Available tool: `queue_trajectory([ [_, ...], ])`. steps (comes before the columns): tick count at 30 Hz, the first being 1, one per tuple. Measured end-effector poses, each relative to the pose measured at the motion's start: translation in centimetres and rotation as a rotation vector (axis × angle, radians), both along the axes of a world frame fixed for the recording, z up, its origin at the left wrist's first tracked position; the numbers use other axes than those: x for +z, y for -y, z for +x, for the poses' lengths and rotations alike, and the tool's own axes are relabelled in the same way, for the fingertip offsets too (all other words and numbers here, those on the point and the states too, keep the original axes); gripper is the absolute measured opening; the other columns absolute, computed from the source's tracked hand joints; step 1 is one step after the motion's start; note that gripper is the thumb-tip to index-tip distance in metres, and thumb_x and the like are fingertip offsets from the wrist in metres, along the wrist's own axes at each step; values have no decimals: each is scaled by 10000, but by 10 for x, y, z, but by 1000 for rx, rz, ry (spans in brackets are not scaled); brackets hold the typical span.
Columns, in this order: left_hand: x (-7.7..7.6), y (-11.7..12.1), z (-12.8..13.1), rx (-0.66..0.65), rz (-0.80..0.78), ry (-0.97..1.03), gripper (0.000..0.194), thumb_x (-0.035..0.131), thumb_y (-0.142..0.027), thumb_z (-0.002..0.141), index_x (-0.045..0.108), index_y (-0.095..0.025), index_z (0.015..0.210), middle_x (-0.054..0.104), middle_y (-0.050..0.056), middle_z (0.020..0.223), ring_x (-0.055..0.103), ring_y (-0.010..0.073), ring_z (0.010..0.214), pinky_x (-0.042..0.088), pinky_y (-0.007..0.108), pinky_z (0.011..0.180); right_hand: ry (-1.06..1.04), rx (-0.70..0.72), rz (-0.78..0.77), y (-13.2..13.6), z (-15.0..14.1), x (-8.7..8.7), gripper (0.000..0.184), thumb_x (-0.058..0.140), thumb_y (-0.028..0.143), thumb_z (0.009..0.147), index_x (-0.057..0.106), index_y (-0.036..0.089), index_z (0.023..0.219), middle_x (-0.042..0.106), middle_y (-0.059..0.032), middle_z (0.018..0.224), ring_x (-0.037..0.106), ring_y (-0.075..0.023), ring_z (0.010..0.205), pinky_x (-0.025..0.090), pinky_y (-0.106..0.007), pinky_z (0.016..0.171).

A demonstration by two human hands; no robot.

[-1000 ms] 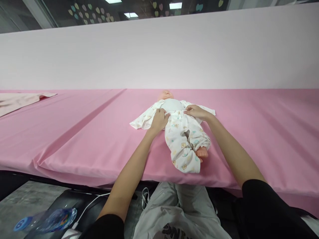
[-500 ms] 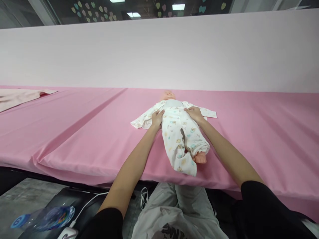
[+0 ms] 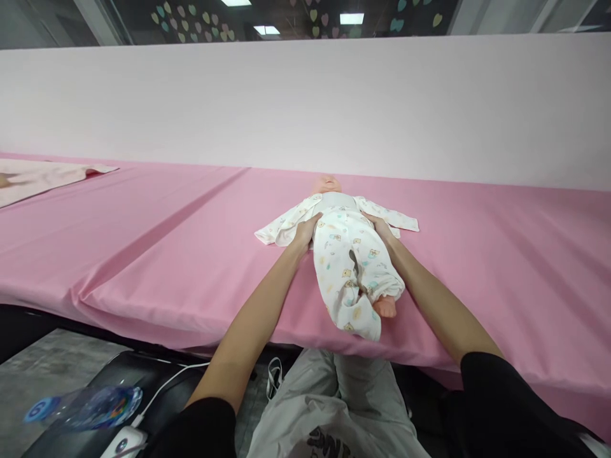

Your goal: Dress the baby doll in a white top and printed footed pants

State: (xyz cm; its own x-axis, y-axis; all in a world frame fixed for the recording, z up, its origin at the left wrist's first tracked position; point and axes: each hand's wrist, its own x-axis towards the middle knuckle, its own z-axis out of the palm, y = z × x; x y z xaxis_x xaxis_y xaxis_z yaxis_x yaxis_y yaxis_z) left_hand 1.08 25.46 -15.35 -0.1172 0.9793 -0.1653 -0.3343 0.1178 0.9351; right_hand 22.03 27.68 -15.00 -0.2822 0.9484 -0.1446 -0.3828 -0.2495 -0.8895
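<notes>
A baby doll [image 3: 328,184] lies on its back on the pink-covered table [image 3: 191,267], its head toward the wall. White printed baby pants [image 3: 341,245] cover its lower body up to the waist. One bare foot [image 3: 385,306] sticks out of a pant leg; the other foot is hidden inside the cloth. My left hand [image 3: 308,229] is closed on the pants at the left side of the waist. Opposite it, my right hand [image 3: 380,228] grips the right side, its fingers partly hidden. A matching printed top [image 3: 293,219] lies spread under the doll, sleeves out.
A pale cloth [image 3: 52,178] lies on the table at far left. Behind the table stands a white wall [image 3: 305,102]. A plastic bottle [image 3: 90,407] and a white device with a cable [image 3: 125,440] rest on a black seat [image 3: 162,375] at lower left.
My right hand has shifted from the front of the waistband to its outer side, with fewer fingers showing. My left hand has stayed near the waist. The view has tilted slightly.
</notes>
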Motion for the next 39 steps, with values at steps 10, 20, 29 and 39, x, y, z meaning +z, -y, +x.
queue_trajectory([
  [10, 13, 17, 11, -182, 119, 546, 236, 591, -325, 778, 665, -136, 898, 699, 63, 791, 653, 249, 838, 495, 378, 837, -110, 17, 97, 14, 13, 5, 120, 637, 317, 710, 583, 211, 726, 616, 22, 614, 578, -181, 593, 508, -325, 647],
  [20, 13, 20, 3, -192, 134, 659, 123, 531, -137, 750, 536, -143, 628, 507, -11, 517, 446, 100, 480, 394, 271, 598, -140, 32, 93, 7, 7, 4, 226, 611, 207, 627, 625, 211, 852, 686, -13, 720, 652, -258, 815, 545, -393, 750],
  [29, 21, 33, 9, -201, 121, 652, 171, 538, -242, 821, 631, -110, 765, 561, 13, 554, 479, 114, 488, 459, 283, 647, -134, 61, 88, 9, 5, 7, 222, 627, 251, 707, 621, 225, 928, 700, -10, 785, 655, -241, 866, 552, -373, 778],
  [39, 23, 29, 11, -247, 161, 642, 142, 556, -279, 803, 626, -168, 750, 636, 19, 679, 630, 210, 831, 488, 342, 847, -70, 71, 161, 4, 11, 2, 185, 666, 288, 665, 633, 215, 831, 703, -8, 835, 634, -265, 945, 511, -403, 866],
])
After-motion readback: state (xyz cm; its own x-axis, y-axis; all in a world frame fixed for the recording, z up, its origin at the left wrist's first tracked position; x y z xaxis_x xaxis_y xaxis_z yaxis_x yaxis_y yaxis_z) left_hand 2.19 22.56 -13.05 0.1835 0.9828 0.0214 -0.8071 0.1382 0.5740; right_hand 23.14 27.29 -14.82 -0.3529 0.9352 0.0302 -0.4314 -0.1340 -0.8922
